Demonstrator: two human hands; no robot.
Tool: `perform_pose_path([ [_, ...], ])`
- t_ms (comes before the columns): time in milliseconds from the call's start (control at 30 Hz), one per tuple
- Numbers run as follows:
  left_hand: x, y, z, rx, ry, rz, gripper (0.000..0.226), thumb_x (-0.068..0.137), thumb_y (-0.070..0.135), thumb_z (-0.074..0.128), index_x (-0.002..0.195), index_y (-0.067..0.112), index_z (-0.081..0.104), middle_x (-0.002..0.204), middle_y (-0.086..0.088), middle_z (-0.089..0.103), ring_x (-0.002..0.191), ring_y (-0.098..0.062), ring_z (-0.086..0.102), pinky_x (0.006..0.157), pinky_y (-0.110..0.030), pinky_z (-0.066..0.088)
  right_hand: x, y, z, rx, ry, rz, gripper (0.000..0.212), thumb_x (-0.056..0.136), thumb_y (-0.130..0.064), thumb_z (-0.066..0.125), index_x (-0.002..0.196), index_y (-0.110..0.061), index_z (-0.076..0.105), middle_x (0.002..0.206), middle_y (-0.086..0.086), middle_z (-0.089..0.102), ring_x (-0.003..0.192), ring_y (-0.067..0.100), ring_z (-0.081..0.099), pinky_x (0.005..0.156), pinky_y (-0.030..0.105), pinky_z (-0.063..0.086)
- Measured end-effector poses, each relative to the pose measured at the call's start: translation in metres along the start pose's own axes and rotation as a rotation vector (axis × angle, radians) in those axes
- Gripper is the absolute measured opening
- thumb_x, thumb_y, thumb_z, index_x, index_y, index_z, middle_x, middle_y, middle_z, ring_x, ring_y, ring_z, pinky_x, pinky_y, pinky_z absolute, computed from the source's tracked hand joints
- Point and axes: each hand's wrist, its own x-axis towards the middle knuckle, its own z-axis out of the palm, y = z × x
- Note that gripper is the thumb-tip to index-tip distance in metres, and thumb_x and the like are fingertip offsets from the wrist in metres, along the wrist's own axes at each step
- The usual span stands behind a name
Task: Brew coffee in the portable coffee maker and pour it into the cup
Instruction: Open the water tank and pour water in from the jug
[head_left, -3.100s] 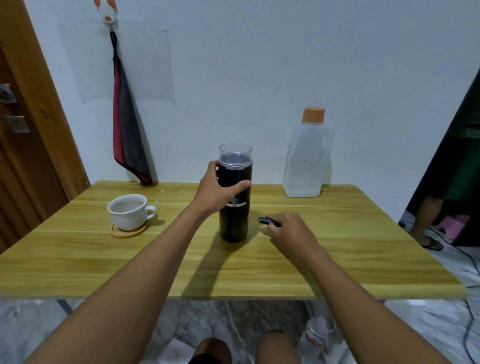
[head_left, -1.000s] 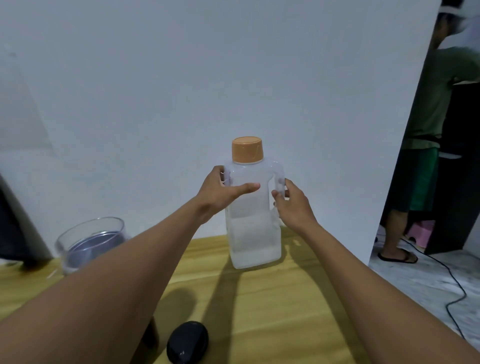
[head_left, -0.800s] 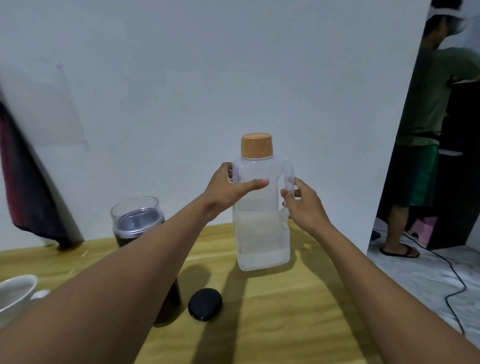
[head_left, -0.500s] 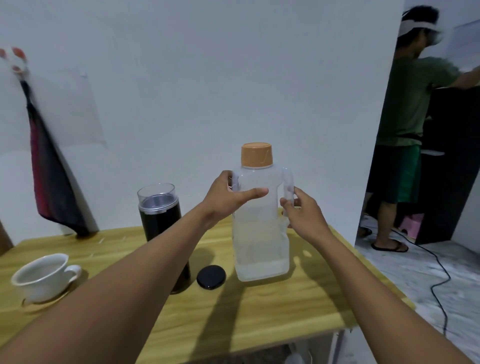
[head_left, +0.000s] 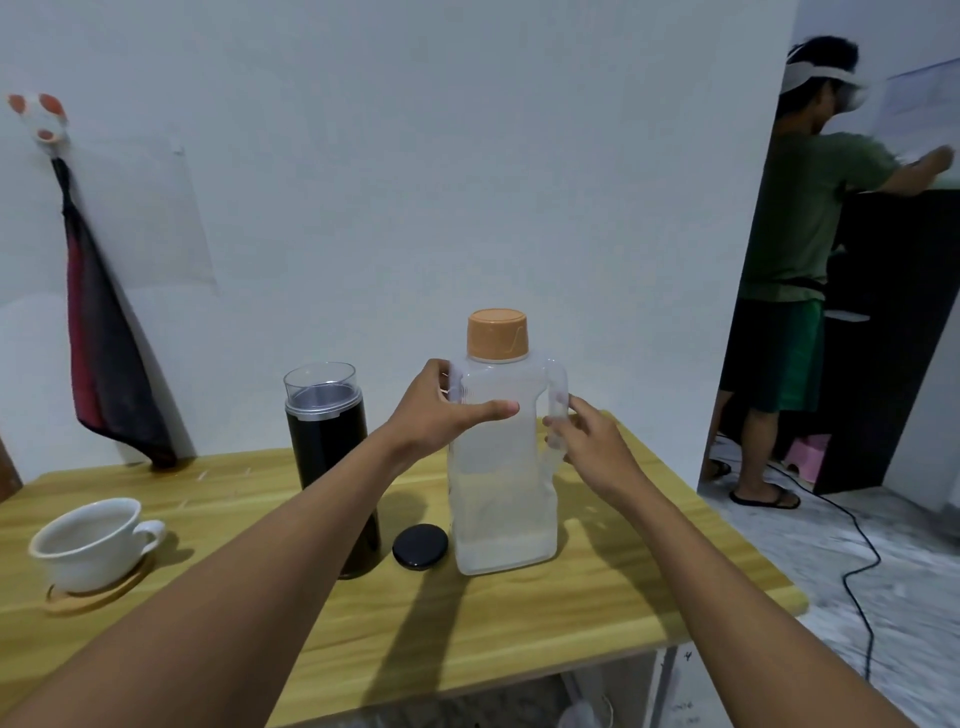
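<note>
- The wooden worktop (head_left: 597, 597) stands against a pale wall and carries everything named below except the cloth, the bystander and the cable.
- A bystander (head_left: 795, 223) in a green shirt and shorts stands in the doorway on the right, turned away, beside dark furniture.
- A dark red-and-black cloth (head_left: 104, 364) hangs from a wall hook (head_left: 44, 117) at the left, its lower tip reaching the worktop's back edge.
- The water jug (head_left: 501, 493), translucent and partly filled, stands upright right of centre, base at the worktop surface; an orange cap (head_left: 497, 335) closes its neck.
- The coffee maker (head_left: 324, 452), a tall black cylinder with a clear open collar on top, stands upright just left of the jug, not touching it; the left forearm crosses in front of its lower part.
- The left hand (head_left: 441, 410) grips the jug's left shoulder, fingers curled behind the moulded handle and thumb stretched across the front.
- The right hand (head_left: 587, 441) holds the jug's right handle, fingers curled round it.
- The cup (head_left: 88, 545), white with its handle to the right, sits on a round wooden coaster (head_left: 98, 597) at the far left, well apart from the coffee maker.
- A black lid (head_left: 420, 546) lies flat between the coffee maker's base and the jug's base.
- A black cable (head_left: 862, 566) trails over the floor on the right.
</note>
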Motion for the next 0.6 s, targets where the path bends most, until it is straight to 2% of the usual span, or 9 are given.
perform_pose_path([
  [100,0.004,0.001,-0.004,0.024,-0.027,-0.014,0.072,0.062,0.050,0.093,0.113,0.027,0.047,0.115,0.008,0.056,0.099,0.000,0.057,0.067,-0.017,0.045,0.009,-0.025,-0.008,0.039,0.088,-0.079,0.034,0.104,-0.036,0.047,0.132,-0.024,0.062,0.132,-0.009,0.062,0.124,0.009,0.056,0.108,0.036,0.043],
  [167,0.005,0.001,-0.003,0.008,-0.044,-0.025,0.075,0.061,0.048,0.094,0.114,0.027,0.045,0.116,0.009,0.055,0.100,0.001,0.056,0.067,-0.017,0.045,0.015,-0.054,-0.006,-0.011,0.125,-0.174,0.045,0.099,-0.048,0.053,0.136,-0.025,0.057,0.133,-0.011,0.059,0.120,0.000,0.055,0.108,0.032,0.042],
  [267,0.005,-0.001,-0.002,0.009,-0.049,-0.019,0.075,0.063,0.047,0.094,0.118,0.023,0.048,0.117,0.005,0.059,0.101,-0.004,0.059,0.072,-0.022,0.051,0.022,-0.093,0.015,-0.240,0.056,-0.197,0.085,0.077,-0.079,0.055,0.146,-0.031,0.043,0.141,-0.006,0.055,0.125,0.012,0.054,0.104,0.041,0.045],
  [333,0.005,-0.003,-0.003,0.061,-0.048,0.005,0.070,0.065,0.050,0.092,0.114,0.018,0.053,0.114,0.001,0.061,0.101,-0.013,0.061,0.079,-0.032,0.054,0.025,-0.107,0.031,-0.394,0.055,-0.181,0.101,0.070,-0.084,0.057,0.150,-0.028,0.034,0.142,-0.003,0.054,0.125,0.019,0.055,0.098,0.041,0.048],
  [467,0.006,-0.007,-0.003,0.064,-0.039,0.025,0.069,0.062,0.057,0.090,0.108,0.019,0.056,0.109,-0.002,0.063,0.098,-0.021,0.061,0.081,-0.039,0.053,0.034,-0.103,0.038,-0.365,0.161,-0.218,0.082,0.078,-0.061,0.073,0.142,-0.018,0.045,0.130,-0.001,0.061,0.108,0.016,0.058,0.087,0.030,0.049],
  [533,0.006,-0.008,-0.003,0.033,-0.035,0.023,0.075,0.054,0.061,0.089,0.109,0.020,0.058,0.111,-0.003,0.066,0.102,-0.021,0.063,0.086,-0.040,0.056,0.037,-0.099,0.035,-0.316,0.137,-0.243,0.077,0.077,-0.059,0.075,0.138,-0.019,0.050,0.120,-0.005,0.061,0.099,0.010,0.055,0.081,0.025,0.046],
  [600,0.006,-0.009,-0.003,0.008,-0.030,0.022,0.079,0.050,0.064,0.088,0.111,0.024,0.059,0.111,0.003,0.067,0.103,-0.016,0.065,0.088,-0.038,0.057,0.042,-0.099,0.030,-0.295,0.098,-0.253,0.072,0.075,-0.058,0.077,0.133,-0.021,0.053,0.112,-0.010,0.059,0.097,0.009,0.056,0.079,0.023,0.046],
])
